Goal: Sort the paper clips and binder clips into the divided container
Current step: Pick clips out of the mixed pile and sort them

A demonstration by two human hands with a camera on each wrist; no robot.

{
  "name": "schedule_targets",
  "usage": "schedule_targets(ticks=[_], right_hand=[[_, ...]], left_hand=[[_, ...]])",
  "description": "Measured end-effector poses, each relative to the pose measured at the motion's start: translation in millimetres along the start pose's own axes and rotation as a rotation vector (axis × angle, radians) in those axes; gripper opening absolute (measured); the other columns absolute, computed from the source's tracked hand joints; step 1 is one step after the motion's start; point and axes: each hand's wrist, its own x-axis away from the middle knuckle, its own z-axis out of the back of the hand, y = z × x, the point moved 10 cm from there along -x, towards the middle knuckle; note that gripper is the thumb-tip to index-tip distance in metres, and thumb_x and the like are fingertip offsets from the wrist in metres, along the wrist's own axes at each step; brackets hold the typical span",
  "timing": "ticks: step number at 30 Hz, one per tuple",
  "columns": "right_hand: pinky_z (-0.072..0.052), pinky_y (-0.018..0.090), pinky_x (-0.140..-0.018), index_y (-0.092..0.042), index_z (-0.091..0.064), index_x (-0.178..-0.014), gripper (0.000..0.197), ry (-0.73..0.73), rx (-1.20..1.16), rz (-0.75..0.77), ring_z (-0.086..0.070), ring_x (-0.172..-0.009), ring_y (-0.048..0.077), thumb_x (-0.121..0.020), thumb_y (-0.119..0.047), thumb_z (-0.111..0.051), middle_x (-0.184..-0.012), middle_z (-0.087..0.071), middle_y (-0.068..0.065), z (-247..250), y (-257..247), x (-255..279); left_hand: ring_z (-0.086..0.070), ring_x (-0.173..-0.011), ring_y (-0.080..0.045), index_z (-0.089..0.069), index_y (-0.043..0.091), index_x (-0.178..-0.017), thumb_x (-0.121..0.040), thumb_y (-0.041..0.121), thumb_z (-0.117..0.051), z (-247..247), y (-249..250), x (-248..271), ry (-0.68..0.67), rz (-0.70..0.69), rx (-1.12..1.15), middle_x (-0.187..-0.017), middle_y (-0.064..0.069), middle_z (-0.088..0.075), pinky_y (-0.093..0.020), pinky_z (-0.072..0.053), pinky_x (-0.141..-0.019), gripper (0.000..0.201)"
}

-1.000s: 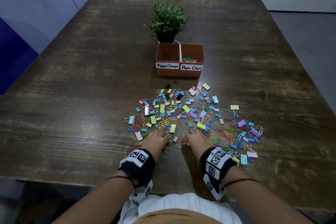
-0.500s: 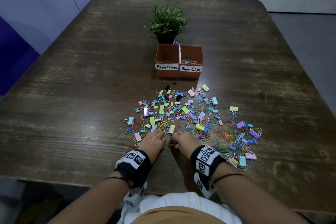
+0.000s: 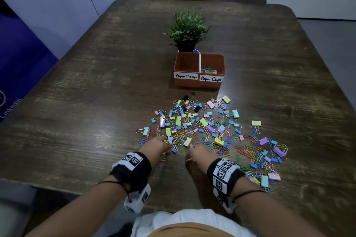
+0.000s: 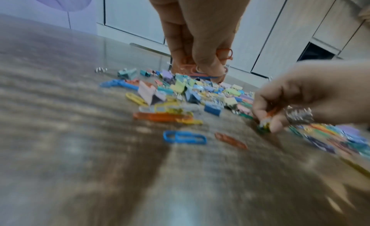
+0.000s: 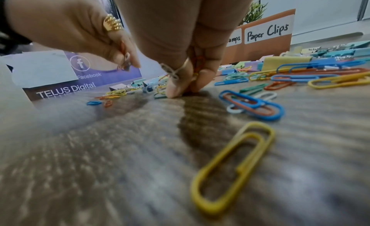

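Note:
A heap of coloured paper clips and binder clips (image 3: pixel 202 129) lies on the wooden table (image 3: pixel 96 102). At its near edge my left hand (image 3: pixel 167 145) pinches a bunch of paper clips, orange ones showing (image 4: pixel 225 54) between finger and thumb. Beside it my right hand (image 3: pixel 192 146) has its fingertips (image 5: pixel 174 91) down on the table and also holds a few paper clips (image 5: pixel 198 63). Behind the heap stands the brown divided container (image 3: pixel 198 85). Its right half, labelled "Paper Clips", holds several paper clips (image 3: pixel 210 69); the left half is labelled "Paper Clamps".
A small potted plant (image 3: pixel 187 31) stands right behind the container. More clips spread to the right of my right wrist (image 3: pixel 265 159). Loose paper clips lie near my hands: a yellow one (image 5: pixel 234 166), a blue one (image 4: pixel 184 136). A purple banner (image 3: pixel 23 63) runs along the left.
My right hand has slid left along the near edge of the heap, closer to my left hand. Both hands stay low, picking at the clips.

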Motion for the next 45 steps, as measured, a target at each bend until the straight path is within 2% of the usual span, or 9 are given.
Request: schedule_targets(ticks=[4,7,11,21,25,28,32,38,45], right_hand=[[-0.048,0.032,-0.091,-0.006,-0.029,-0.140,0.054,-0.069,-0.158,-0.060,-0.054,-0.102,0.022,-0.090,0.001,-0.046,-0.118,-0.051,0.013,-10.3,10.7,-3.5],[-0.048,0.022,-0.084,0.000,-0.049,-0.126,0.034,-0.056,-0.415,-0.085,-0.046,-0.070,0.003,-0.093,-0.005,-0.043,-0.086,-0.051,-0.006,-5.5,24.0,-4.8],[-0.043,0.022,-0.075,-0.008,-0.062,-0.106,0.021,0.125,-0.540,-0.152,-0.056,-0.090,0.018,-0.090,-0.004,-0.050,-0.100,-0.060,0.006,34.7,61.7,-4.2],[-0.040,0.027,-0.068,-0.019,-0.040,-0.077,0.024,0.382,-0.782,-0.384,-0.044,-0.072,0.016,-0.093,-0.002,-0.035,-0.076,-0.042,0.002,152.3,174.8,-84.3],[-0.040,0.030,-0.081,-0.008,-0.051,-0.100,0.012,0.437,-0.695,-0.406,-0.052,-0.094,0.024,-0.094,-0.006,-0.041,-0.091,-0.054,0.009,204.0,201.6,-112.5],[-0.041,0.031,-0.088,0.000,-0.054,-0.111,0.021,0.494,-0.586,-0.441,-0.054,-0.109,0.032,-0.092,-0.008,-0.048,-0.113,-0.060,0.019,230.6,222.5,-132.2],[-0.041,0.029,-0.091,-0.006,-0.063,-0.104,0.020,0.528,-0.552,-0.426,-0.055,-0.109,0.025,-0.085,-0.011,-0.064,-0.109,-0.064,0.011,239.5,239.4,-150.9],[-0.047,0.033,-0.097,-0.003,-0.056,-0.123,0.047,0.566,-0.689,-0.285,-0.059,-0.107,0.024,-0.078,-0.005,-0.069,-0.116,-0.062,0.013,229.4,237.6,-150.8],[-0.033,0.006,-0.074,-0.012,-0.066,-0.110,0.026,0.717,-0.533,-0.160,-0.057,-0.093,0.014,-0.084,-0.013,-0.065,-0.102,-0.065,0.003,221.7,202.1,-89.7]], left_hand=[[-0.058,-0.104,-0.017,-0.064,0.018,-0.117,-0.096,0.021,-0.048,23.2,-14.4,-13.1,-0.001,0.026,0.014,-0.114,-0.001,-0.063,-0.027,-0.044,-0.088,0.026],[-0.060,-0.100,-0.015,-0.065,0.018,-0.116,-0.095,0.018,-0.050,34.4,-15.2,-29.1,-0.061,0.042,0.028,-0.111,0.000,-0.066,-0.024,-0.045,-0.086,0.025],[-0.062,-0.092,-0.014,-0.066,0.009,-0.109,-0.092,0.011,-0.053,70.5,-15.1,-58.2,0.004,0.132,0.250,-0.105,-0.003,-0.067,-0.024,-0.049,-0.088,0.021],[-0.056,-0.087,-0.016,-0.067,0.000,-0.098,-0.092,0.006,-0.054,151.7,11.3,-164.8,0.228,0.149,0.596,-0.097,-0.012,-0.066,-0.008,-0.040,-0.068,0.016],[-0.058,-0.104,-0.025,-0.067,-0.002,-0.102,-0.091,0.015,-0.058,161.1,5.3,-210.8,0.274,0.224,0.575,-0.105,-0.014,-0.067,-0.025,-0.042,-0.087,0.022],[-0.056,-0.110,-0.027,-0.066,-0.003,-0.106,-0.091,0.014,-0.058,173.2,6.0,-243.5,0.301,0.242,0.548,-0.110,-0.019,-0.065,-0.022,-0.037,-0.087,0.025],[-0.057,-0.109,-0.026,-0.066,0.000,-0.107,-0.089,0.015,-0.061,185.5,7.3,-283.1,0.331,0.246,0.552,-0.109,-0.018,-0.065,-0.020,-0.036,-0.085,0.024],[-0.053,-0.118,-0.024,-0.047,0.002,-0.134,-0.084,0.015,-0.068,175.8,11.4,-308.5,0.275,0.211,0.491,-0.126,-0.015,-0.057,-0.021,-0.038,-0.094,0.055],[-0.041,-0.127,-0.018,-0.054,0.014,-0.129,-0.079,0.005,-0.069,179.6,29.0,-227.4,0.330,-0.018,0.404,-0.137,-0.003,-0.046,-0.016,-0.022,-0.105,0.053]])
